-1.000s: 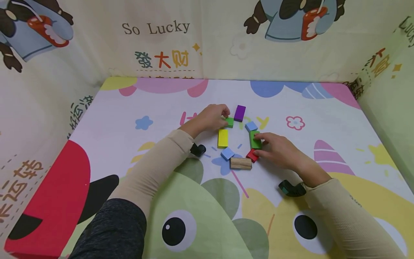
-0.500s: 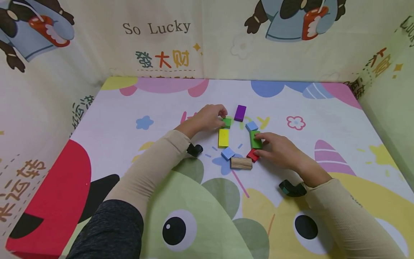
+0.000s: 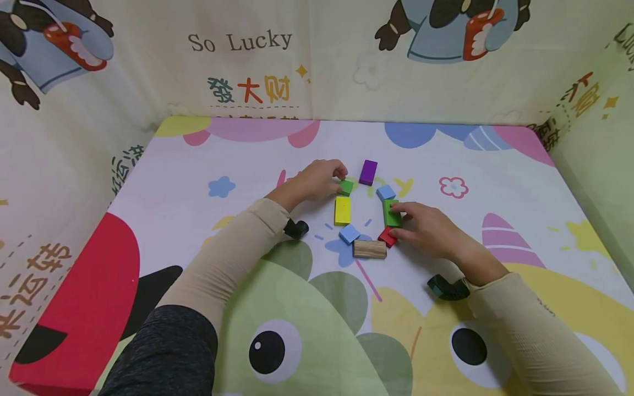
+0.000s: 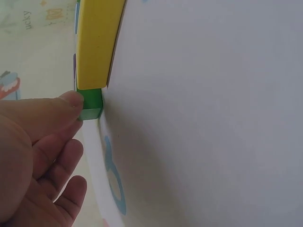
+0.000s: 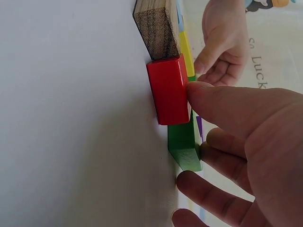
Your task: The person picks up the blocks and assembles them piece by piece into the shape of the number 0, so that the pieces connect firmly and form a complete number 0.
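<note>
My left hand point(image 3: 317, 179) pinches a small green block point(image 3: 347, 188) between thumb and fingers, just behind a yellow block point(image 3: 342, 210). In the left wrist view the thumb lies along the top of that green block point(image 4: 92, 100), close to the yellow block's end. On the right side, my right hand point(image 3: 433, 231) rests its thumb at a red block point(image 5: 166, 90) and an index fingertip on a longer green block point(image 3: 392, 217). Its other fingers are loosely bent. A wooden block point(image 3: 369, 249), two light blue blocks point(image 3: 349, 234) and a purple block point(image 3: 368, 172) complete a rough ring.
The blocks lie on a table mat point(image 3: 267, 165) printed with cartoon animals. Printed curtains point(image 3: 337, 71) rise at the back and both sides. Dark wrist devices point(image 3: 448, 288) sit below each hand.
The left hand has drawn the small green block a little to the left, away from the purple block and behind the yellow one. The right hand has stayed in place.
</note>
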`<state>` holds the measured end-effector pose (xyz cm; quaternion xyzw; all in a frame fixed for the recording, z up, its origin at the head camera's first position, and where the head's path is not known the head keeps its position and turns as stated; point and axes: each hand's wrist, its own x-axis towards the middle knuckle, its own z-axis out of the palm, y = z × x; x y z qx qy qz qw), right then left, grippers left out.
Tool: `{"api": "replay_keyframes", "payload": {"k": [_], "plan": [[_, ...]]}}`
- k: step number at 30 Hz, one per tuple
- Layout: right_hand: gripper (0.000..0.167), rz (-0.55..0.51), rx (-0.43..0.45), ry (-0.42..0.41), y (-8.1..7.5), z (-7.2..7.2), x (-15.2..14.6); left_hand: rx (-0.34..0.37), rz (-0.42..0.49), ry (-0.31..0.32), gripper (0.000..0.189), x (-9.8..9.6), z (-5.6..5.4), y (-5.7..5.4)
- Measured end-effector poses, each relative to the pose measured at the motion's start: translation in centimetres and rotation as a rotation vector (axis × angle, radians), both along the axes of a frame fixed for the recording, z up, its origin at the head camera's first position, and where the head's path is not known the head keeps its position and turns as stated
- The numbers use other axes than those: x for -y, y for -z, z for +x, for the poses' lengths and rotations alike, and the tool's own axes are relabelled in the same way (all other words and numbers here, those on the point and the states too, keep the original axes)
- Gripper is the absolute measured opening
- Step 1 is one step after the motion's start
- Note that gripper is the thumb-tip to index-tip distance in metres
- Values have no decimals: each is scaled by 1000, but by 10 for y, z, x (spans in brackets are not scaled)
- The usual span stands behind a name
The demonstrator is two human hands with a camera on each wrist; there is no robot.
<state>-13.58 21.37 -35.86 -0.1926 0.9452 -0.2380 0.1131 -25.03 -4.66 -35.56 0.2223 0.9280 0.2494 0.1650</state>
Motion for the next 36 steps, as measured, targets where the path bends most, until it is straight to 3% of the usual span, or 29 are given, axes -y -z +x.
{"api": "replay_keyframes", "payload": {"k": [5, 13, 36], "plan": [[57, 13, -12, -2, 0, 0, 0, 21, 1, 4, 35, 1, -1, 1], [56, 1, -23, -8, 1, 0, -1, 63, 25, -39, 43, 0, -1, 2], [56, 1, -22, -9, 0, 0, -1, 70, 27, -53, 40, -5, 2, 3]]}}
